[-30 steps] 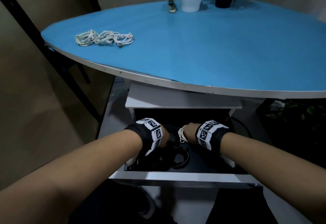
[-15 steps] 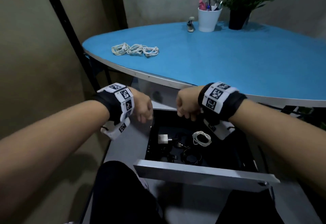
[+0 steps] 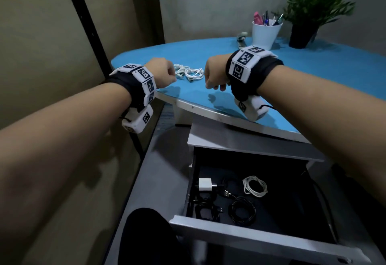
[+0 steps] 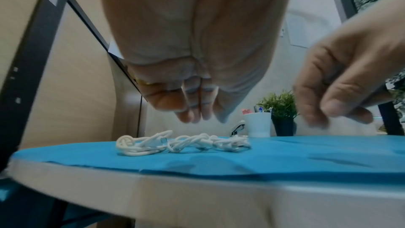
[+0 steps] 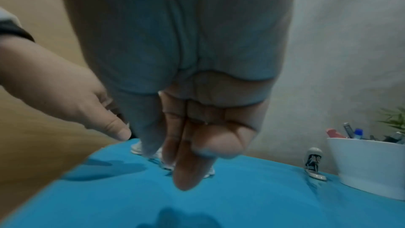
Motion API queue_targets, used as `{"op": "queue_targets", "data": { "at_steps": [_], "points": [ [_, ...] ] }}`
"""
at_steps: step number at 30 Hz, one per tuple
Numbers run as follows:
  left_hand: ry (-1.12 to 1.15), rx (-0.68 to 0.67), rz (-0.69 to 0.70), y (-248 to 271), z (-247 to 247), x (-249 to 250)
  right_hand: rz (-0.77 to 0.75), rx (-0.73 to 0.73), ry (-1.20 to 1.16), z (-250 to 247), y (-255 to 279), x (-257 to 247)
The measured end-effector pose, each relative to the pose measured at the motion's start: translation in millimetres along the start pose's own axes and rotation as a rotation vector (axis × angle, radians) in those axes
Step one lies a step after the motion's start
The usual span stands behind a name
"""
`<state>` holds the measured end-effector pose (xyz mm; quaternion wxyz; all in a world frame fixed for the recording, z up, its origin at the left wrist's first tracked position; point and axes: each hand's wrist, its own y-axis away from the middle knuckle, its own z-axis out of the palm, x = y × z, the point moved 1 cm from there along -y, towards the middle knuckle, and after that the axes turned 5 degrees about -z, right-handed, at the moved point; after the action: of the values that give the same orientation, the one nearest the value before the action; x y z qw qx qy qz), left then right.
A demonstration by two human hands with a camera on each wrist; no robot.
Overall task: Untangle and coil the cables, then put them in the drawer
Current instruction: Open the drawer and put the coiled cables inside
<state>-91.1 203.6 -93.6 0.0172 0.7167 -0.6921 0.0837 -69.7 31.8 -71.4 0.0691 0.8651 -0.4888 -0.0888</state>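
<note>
Head view: left hand (image 3: pixel 165 72) and right hand (image 3: pixel 215 74), both empty with loosely curled fingers, flank the tangled white cables (image 3: pixel 189 72) on the blue table (image 3: pixel 313 81); below, the open drawer (image 3: pixel 261 237) holds a white coil (image 3: pixel 255 186). Left wrist view: thin, rounded cords (image 4: pixel 181 143), probably light and limp, best pinched at a loop. Right wrist view: fingers (image 5: pixel 186 153) relaxed above them.
</note>
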Motion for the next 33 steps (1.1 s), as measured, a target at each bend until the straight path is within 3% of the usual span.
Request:
{"op": "queue_targets", "data": {
  "at_steps": [8,12,19,24,26,29,33],
  "points": [
    [-0.22,-0.16,0.003,-46,19,3,-0.024,0.062,0.068,-1,-59,-1],
    [-0.182,-0.126,-0.001,-51,23,0,0.007,-0.068,0.168,4,-78,-8],
    [-0.108,-0.117,-0.01,-45,27,-8,0.037,-0.099,0.367,1,-86,-19],
    [-0.078,-0.124,0.028,-22,15,-12,0.098,-0.102,0.409,21,-133,19],
    [-0.062,-0.121,0.046,-8,5,-13,0.097,-0.057,0.378,23,-113,17],
    [-0.036,-0.114,0.077,18,-9,-8,0.049,0.047,0.332,27,-33,-4],
    [0.007,-0.152,0.124,51,-17,10,0.014,0.094,0.177,34,18,4]
  ]
}}
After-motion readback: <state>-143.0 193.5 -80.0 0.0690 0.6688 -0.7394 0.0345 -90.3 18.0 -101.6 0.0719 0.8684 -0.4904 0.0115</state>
